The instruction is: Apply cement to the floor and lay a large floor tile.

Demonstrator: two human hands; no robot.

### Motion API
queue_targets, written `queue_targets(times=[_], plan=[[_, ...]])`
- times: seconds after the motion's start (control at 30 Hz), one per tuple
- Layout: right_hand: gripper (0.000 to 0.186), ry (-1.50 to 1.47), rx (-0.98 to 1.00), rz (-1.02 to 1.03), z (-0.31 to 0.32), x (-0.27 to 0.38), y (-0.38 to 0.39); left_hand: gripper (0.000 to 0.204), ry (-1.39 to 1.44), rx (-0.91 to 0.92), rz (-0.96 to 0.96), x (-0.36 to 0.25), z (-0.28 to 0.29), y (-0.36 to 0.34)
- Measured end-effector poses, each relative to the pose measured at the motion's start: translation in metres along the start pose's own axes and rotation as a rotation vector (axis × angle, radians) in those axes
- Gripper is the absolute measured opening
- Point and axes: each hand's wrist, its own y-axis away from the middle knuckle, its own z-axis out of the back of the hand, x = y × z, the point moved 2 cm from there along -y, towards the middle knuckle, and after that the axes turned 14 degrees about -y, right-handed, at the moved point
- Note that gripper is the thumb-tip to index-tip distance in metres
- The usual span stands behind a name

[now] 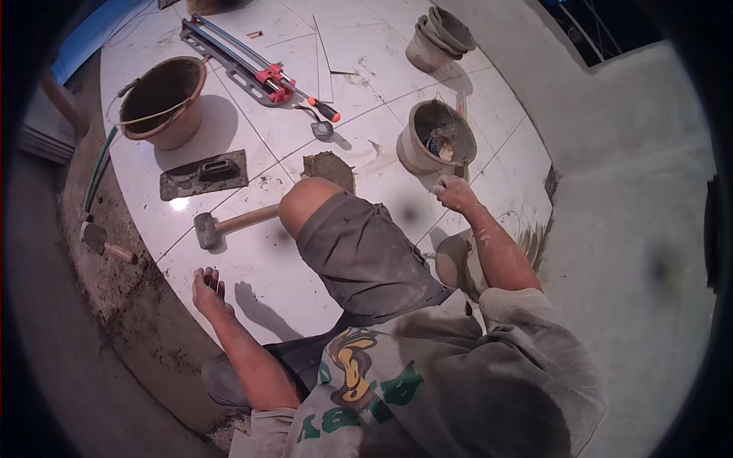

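Through the head camera I have the left hand (208,291) low over the white tiled floor (259,286), near its edge, with fingers loosely bent, about half open, and nothing that I can see in its grip. The thing nearest to it is a mallet (229,224), lying with its grey head toward the left and its wooden handle running up to the bent knee (309,202). My right hand (453,192) is just beside the near side of a grey bucket (412,149), its fingers curled in; I cannot tell whether they touch the bucket or hold anything. The bucket stands upright on the tiles, with something dark and pale inside that I cannot make out. Beyond the mallet I see a flat trowel (203,175) with a dark handle, and behind it a larger brown bucket (172,131). A tile cutter (240,65) with red fittings lies farther off, a small tool (324,109) with an orange and black handle near its end. Stacked buckets (439,40) stand near the wall (534,72).
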Motion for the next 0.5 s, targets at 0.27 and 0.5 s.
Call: queue_targets(times=[0.27, 0.5], plan=[[0.026, -0.044, -0.07, -0.125, 0.01, -0.067, 0.014, 0.042, -0.201, 0.173, -0.046, 0.007, -0.082, -0.006], [0.019, -0.674, -0.487, -0.538, 0.085, -0.152, 0.127, 0.033, -0.411, 0.311, -0.023, 0.021, -0.143, 0.001]])
